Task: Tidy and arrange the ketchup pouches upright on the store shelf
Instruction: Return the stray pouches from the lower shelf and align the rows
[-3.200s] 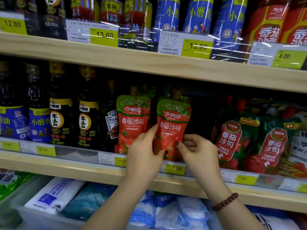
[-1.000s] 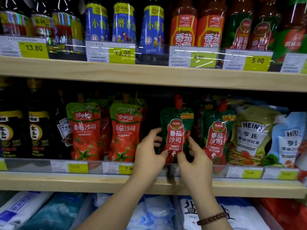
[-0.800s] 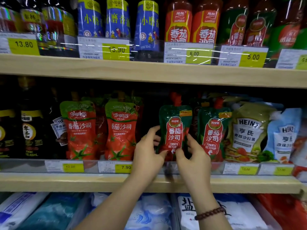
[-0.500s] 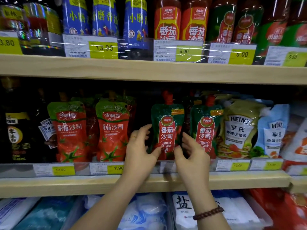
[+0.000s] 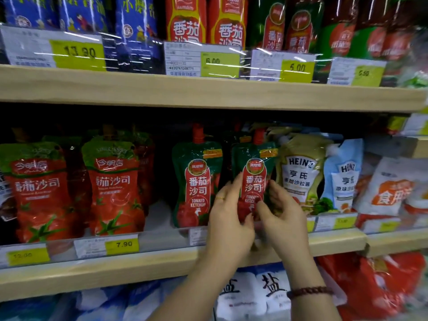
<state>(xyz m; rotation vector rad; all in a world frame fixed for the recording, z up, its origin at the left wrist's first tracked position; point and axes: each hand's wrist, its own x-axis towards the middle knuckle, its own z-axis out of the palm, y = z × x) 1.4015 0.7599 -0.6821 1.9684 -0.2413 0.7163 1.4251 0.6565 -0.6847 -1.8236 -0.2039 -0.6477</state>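
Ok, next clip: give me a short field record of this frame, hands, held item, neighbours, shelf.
left hand: grips the pouch's lower left edge
right hand: grips its lower right edge
held item: green ketchup pouch, upright, red cap up
left neighbour: matching green pouch, upright, untouched
right neighbour: Heinz pouch
shelf: middle tier, price tags along its front

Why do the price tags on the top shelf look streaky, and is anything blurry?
Head view: white glare streaks cross the clear strip over the upper price tags; the right edge by the red bags is smeared with blur; the wooden shelf edge bows from the wide lens; behind the pouches it is dark.
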